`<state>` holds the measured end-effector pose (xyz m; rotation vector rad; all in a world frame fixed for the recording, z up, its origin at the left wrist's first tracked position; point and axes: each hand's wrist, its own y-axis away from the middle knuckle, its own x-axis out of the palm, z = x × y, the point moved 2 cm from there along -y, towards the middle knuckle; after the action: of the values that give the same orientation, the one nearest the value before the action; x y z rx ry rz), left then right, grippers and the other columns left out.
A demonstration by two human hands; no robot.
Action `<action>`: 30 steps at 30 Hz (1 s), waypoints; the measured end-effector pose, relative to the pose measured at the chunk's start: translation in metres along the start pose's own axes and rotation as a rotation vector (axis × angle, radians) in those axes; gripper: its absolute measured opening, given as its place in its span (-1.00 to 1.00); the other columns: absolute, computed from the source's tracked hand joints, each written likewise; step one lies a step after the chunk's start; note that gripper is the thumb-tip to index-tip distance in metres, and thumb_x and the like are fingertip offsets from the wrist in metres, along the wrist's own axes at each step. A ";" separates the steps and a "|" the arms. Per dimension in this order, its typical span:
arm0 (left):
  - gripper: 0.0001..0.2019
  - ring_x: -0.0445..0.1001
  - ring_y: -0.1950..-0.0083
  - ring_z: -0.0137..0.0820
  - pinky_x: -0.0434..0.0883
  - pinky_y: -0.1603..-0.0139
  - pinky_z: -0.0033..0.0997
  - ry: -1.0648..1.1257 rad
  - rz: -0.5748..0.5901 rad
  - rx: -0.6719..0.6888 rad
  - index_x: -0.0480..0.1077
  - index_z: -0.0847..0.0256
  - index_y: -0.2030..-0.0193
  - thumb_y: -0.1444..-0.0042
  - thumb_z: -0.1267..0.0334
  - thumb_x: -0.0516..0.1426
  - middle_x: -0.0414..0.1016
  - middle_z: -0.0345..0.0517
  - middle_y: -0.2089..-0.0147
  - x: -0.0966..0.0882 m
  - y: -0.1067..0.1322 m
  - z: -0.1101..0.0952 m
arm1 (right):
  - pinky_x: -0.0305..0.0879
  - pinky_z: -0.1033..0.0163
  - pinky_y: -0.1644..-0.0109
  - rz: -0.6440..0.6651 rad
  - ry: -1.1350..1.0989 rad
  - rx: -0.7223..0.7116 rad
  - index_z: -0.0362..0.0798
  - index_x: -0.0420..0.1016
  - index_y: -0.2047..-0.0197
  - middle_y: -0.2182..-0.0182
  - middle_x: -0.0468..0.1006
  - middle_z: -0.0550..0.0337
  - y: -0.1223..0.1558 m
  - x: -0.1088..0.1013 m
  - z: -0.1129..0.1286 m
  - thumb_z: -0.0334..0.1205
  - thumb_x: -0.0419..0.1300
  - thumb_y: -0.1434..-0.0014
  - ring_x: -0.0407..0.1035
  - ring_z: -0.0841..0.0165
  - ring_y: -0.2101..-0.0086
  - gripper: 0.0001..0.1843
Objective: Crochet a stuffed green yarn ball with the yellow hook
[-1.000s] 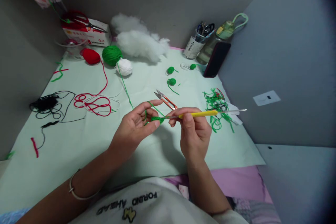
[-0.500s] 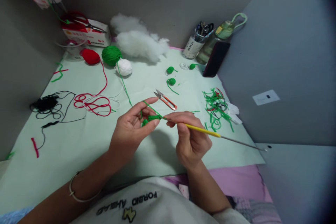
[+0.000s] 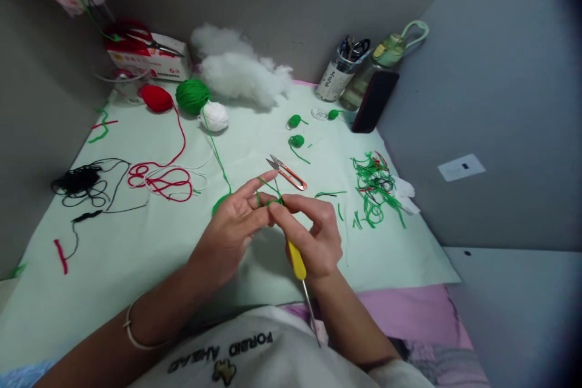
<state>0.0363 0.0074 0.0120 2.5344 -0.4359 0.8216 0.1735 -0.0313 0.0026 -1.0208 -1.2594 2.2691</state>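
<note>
Yellow-handled hook (image 3: pixel 297 259) has swung bodyward, right hand (image 3: pixel 318 237) fingers clamped on it; left hand (image 3: pixel 233 229) pinches green yarn (image 3: pixel 268 200).

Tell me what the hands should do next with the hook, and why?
Probably catch the green strand and draw it through: the right hand holds the yellow hook against the green piece pinched by the left hand, whose forefinger carries that strand.
</note>
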 end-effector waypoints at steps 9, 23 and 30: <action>-0.59 0.40 0.27 -0.50 0.40 0.16 -0.53 0.045 0.027 -0.031 0.64 0.16 -0.13 -0.12 0.35 0.39 0.48 -0.21 0.32 -0.008 -0.008 -0.003 | 0.49 0.20 0.35 -0.097 -0.755 0.677 0.03 0.67 0.16 0.30 0.66 0.17 -0.013 -0.003 -0.014 -0.18 0.22 -0.42 0.50 0.38 0.41 -0.82; -0.54 0.37 0.29 -0.50 0.34 0.15 -0.49 0.000 0.051 0.009 0.60 0.13 -0.20 -0.13 0.34 0.39 0.46 -0.27 0.33 -0.006 -0.004 -0.005 | 0.49 0.21 0.28 -0.147 -0.739 0.682 0.05 0.66 0.15 0.25 0.69 0.17 -0.010 0.003 -0.011 -0.15 0.22 -0.43 0.52 0.39 0.34 -0.82; -0.38 0.46 0.19 -0.40 0.35 0.03 -0.37 -0.068 0.043 0.024 0.46 0.11 -0.36 -0.12 0.34 0.37 0.60 -0.17 0.19 -0.007 -0.006 -0.004 | 0.51 0.25 0.31 -0.113 -0.832 0.753 0.03 0.63 0.17 0.29 0.72 0.17 -0.013 0.007 -0.014 -0.08 0.22 -0.43 0.54 0.40 0.40 -0.78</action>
<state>0.0311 0.0151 0.0084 2.5891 -0.5074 0.7631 0.1789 -0.0118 0.0052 0.2819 -0.5138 2.7902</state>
